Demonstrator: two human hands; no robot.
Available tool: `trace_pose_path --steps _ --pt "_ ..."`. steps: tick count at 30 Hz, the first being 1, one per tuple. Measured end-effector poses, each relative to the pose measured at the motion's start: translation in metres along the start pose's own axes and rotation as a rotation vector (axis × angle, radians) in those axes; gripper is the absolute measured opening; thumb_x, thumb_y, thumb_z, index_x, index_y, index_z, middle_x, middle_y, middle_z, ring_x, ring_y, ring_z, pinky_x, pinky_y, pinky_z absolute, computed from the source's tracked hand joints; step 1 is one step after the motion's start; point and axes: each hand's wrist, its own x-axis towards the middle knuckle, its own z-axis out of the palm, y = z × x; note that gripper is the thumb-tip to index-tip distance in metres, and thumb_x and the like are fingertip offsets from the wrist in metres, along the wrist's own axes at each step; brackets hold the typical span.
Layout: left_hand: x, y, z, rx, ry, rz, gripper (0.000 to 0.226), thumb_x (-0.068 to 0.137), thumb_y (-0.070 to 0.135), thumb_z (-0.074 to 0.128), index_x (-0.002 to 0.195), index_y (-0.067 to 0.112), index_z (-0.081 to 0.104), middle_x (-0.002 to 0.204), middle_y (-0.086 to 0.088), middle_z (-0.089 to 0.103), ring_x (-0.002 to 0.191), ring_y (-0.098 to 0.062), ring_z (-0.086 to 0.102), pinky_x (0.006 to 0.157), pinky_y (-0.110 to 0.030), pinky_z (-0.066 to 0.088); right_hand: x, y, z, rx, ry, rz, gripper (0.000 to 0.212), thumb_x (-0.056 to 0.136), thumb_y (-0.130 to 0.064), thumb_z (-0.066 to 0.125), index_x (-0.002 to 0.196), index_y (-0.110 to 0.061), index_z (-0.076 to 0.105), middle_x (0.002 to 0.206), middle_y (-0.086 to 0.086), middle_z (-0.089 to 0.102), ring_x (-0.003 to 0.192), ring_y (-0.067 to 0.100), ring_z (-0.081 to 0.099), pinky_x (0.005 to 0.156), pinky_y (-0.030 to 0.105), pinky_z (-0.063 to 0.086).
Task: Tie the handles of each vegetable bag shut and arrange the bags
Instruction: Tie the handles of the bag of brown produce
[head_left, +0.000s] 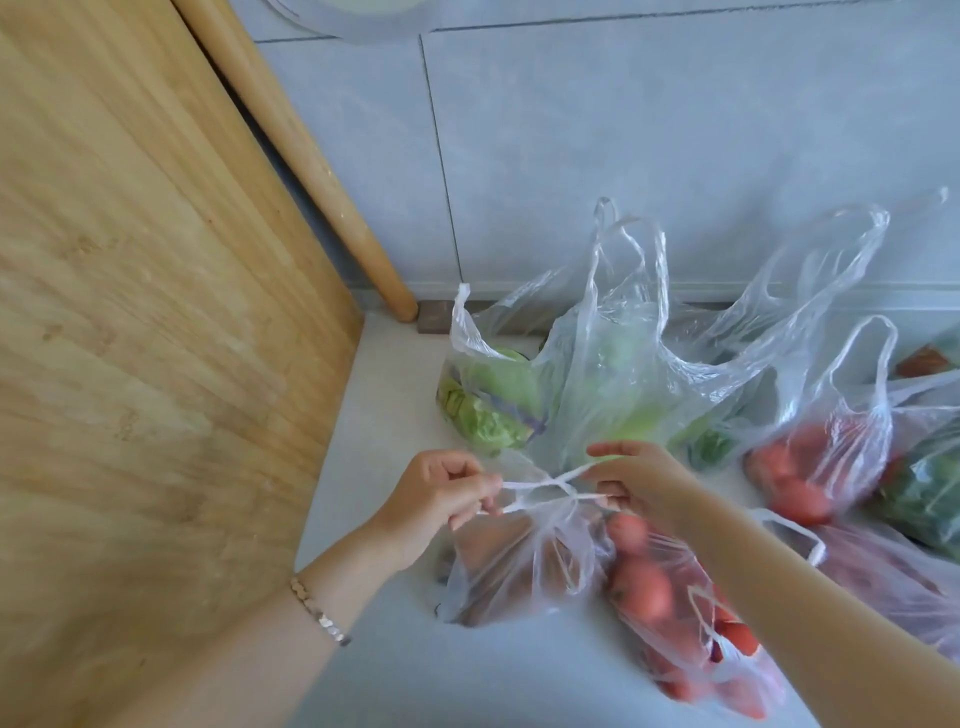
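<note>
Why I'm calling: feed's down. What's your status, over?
Left hand, right hand both pinching crossed handles of near bag. Knot unfinished. Tomato bag lies against it.

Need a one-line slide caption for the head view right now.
Left hand and right hand pinch a clear bag's crossed handles mid-knot; untied vegetable bags stand behind on the counter.

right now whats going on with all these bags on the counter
A person is tying a clear bag shut on the counter. The left hand and right hand each pinch one of its handles, which cross between them; the knot is not yet pulled tight. Behind it, the cabbage bag and a tomato bag sit with handles untied.
</note>
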Motion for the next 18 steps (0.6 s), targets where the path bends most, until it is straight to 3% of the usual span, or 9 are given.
trace_pose_path --steps 2,4,6,8,11,14,15,16,18 --pt "0.0 -0.002 0.006 0.144 -0.122 -0.125 0.025 0.065 0.035 0.07 0.054 0.015 0.06 0.038 0.007 0.045 0.036 -0.006 0.041 0.049 -0.02 0.037 0.012 0.007 0.007 0.143 0.041 0.06 0.025 0.081 0.014 0.048 0.093 -0.007 0.055 0.027 -0.006 0.037 0.022 0.004 0.032 0.039 0.014 0.032" --pt "0.002 -0.002 0.011 0.553 -0.224 -0.19 0.026 0.081 0.038 0.064 0.064 0.018 0.06 0.044 0.008 0.048 0.038 -0.002 0.041 0.047 -0.019 0.035 0.023 0.011 0.014 0.254 0.083 0.088 0.024 0.082 0.014 0.044 0.083 -0.007 0.056 0.025 -0.007 0.031 0.02 0.003 0.024 0.03 0.01 0.022" --pt "0.002 -0.002 0.008 0.807 -0.27 -0.066 0.027 0.087 0.037 0.057 0.067 0.021 0.064 0.048 0.008 0.048 0.043 0.0 0.041 0.051 -0.017 0.034 0.03 0.013 0.014 0.276 0.125 0.097 0.024 0.082 0.013 0.044 0.074 -0.008 0.055 0.024 -0.008 0.026 0.019 0.003 0.02 0.026 0.009 0.015" --pt "-0.001 -0.006 0.0 0.82 -0.324 0.016 0.028 0.089 0.029 0.056 0.064 0.017 0.062 0.049 0.007 0.046 0.048 -0.002 0.039 0.053 -0.016 0.031 0.035 0.018 0.006 0.238 0.189 0.099 0.024 0.079 0.014 0.044 0.068 -0.007 0.049 0.025 -0.007 0.021 0.019 0.004 0.017 0.027 0.008 0.012" --pt "-0.004 -0.027 -0.011 0.86 -0.389 0.016 0.031 0.079 0.026 0.052 0.054 0.01 0.046 0.046 0.001 0.037 0.049 -0.007 0.034 0.055 -0.025 0.028 0.04 0.03 0.0 0.097 0.31 0.099 0.016 0.076 0.012 0.047 0.073 -0.003 0.051 0.032 0.001 0.03 0.026 0.012 0.03 0.032 0.011 0.024" --pt "-0.001 -0.051 -0.009 0.911 -0.116 0.068 0.019 0.069 0.038 0.042 0.065 0.021 0.05 0.055 0.008 0.046 0.051 -0.005 0.041 0.053 -0.028 0.035 0.037 0.045 0.005 -0.319 0.414 -0.13 0.02 0.08 -0.003 0.052 0.096 -0.002 0.063 0.066 0.008 0.056 0.066 0.025 0.054 0.061 0.027 0.042" --pt "-0.001 -0.056 -0.006 0.93 -0.048 0.063 0.026 0.067 0.049 0.041 0.081 0.034 0.057 0.072 0.013 0.054 0.063 -0.001 0.05 0.061 -0.029 0.044 0.031 0.05 0.008 -0.44 0.373 -0.242 0.026 0.082 -0.01 0.054 0.106 -0.005 0.061 0.076 0.006 0.057 0.076 0.024 0.054 0.068 0.027 0.041" --pt "-0.002 -0.062 -0.002 1.009 -0.018 0.052 0.052 0.064 0.062 0.041 0.109 0.04 0.053 0.102 0.015 0.053 0.085 -0.003 0.055 0.073 -0.029 0.049 0.024 0.056 0.011 -0.586 0.298 -0.35 0.036 0.082 -0.021 0.055 0.116 -0.01 0.057 0.088 0.004 0.056 0.086 0.024 0.055 0.073 0.027 0.041" --pt "-0.001 -0.08 0.007 1.243 -0.032 -0.012 0.101 0.057 0.076 0.048 0.143 0.04 0.011 0.144 0.0 0.022 0.125 -0.017 0.041 0.092 -0.033 0.044 0.017 0.072 0.017 -0.967 0.114 -0.506 0.066 0.075 -0.048 0.045 0.136 -0.022 0.04 0.126 0.003 0.045 0.115 0.024 0.044 0.095 0.031 0.039"
